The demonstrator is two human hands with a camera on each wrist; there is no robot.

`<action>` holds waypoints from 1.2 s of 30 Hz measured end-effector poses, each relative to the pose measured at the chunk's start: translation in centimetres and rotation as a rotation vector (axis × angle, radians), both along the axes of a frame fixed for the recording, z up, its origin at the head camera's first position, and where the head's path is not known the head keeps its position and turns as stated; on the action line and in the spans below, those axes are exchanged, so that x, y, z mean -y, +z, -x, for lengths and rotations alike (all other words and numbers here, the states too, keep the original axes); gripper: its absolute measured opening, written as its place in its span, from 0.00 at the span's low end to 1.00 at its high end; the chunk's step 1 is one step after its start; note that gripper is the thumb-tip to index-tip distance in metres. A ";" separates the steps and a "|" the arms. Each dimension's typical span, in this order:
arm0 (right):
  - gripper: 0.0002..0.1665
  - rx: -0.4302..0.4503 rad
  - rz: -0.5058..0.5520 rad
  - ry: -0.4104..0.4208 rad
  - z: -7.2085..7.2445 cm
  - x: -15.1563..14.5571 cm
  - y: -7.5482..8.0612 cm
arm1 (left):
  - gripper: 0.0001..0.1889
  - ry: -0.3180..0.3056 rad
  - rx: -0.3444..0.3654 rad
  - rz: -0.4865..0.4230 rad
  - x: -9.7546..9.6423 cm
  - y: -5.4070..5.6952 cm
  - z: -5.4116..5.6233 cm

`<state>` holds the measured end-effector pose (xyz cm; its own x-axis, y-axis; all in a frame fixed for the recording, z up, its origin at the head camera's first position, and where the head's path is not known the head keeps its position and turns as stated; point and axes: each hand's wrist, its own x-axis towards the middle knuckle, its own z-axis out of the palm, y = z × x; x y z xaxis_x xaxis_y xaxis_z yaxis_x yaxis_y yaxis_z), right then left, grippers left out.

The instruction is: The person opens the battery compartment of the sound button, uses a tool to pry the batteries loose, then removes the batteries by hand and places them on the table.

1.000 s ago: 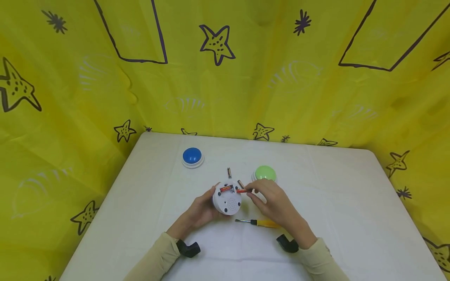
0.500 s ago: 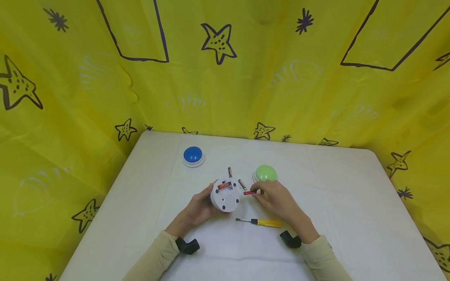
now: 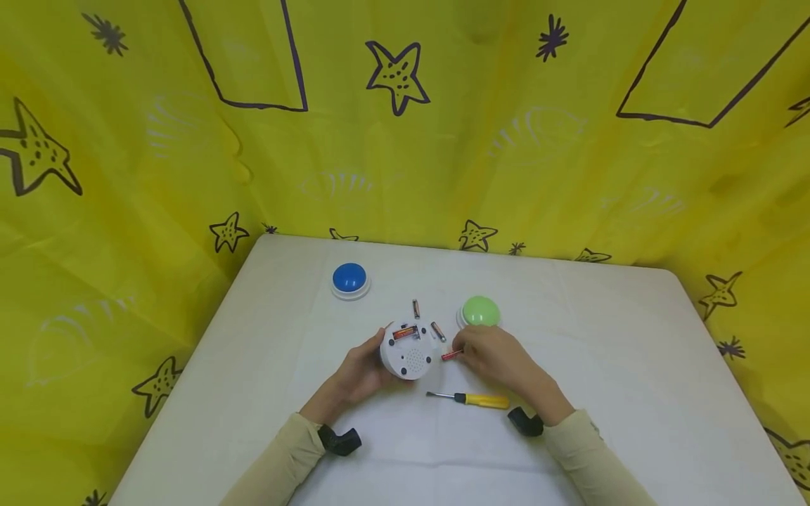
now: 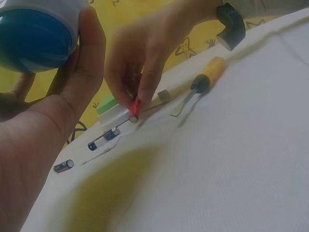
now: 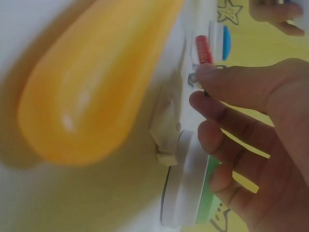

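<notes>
My left hand point(image 3: 362, 376) grips a round white push button point(image 3: 408, 369) upside down, its base facing up. Its blue dome point(image 4: 36, 41) shows underneath in the left wrist view. In the base's uncovered compartment lies a red-orange battery point(image 3: 405, 333), beside a bare slot. My right hand point(image 3: 496, 355) pinches a red battery point(image 3: 451, 355) by one end between thumb and index finger, low over the table. The right wrist view shows this battery point(image 5: 203, 50) beyond the thumb tip. Two other batteries, one point(image 3: 415, 309) behind the button and one point(image 3: 439, 332) to its right, lie loose.
A green-domed button point(image 3: 481, 310) stands just behind my right hand; a blue-domed one point(image 3: 349, 277) is farther back left. A screwdriver with a yellow handle point(image 3: 486, 400) lies in front. A thin pale piece point(image 4: 99, 152) lies beside the loose batteries. Yellow curtains surround the table.
My right hand has drawn the red battery away from the button's base, rightward and down to the table. The left hand has tilted the button slightly and still holds it.
</notes>
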<state>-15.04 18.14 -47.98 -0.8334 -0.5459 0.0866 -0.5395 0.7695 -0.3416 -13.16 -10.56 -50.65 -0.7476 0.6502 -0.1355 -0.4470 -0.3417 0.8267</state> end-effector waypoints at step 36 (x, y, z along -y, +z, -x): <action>0.09 -0.003 -0.060 0.177 -4.7 -0.3 1.0 | 0.33 0.021 0.000 -0.022 0.1 1.0 0.2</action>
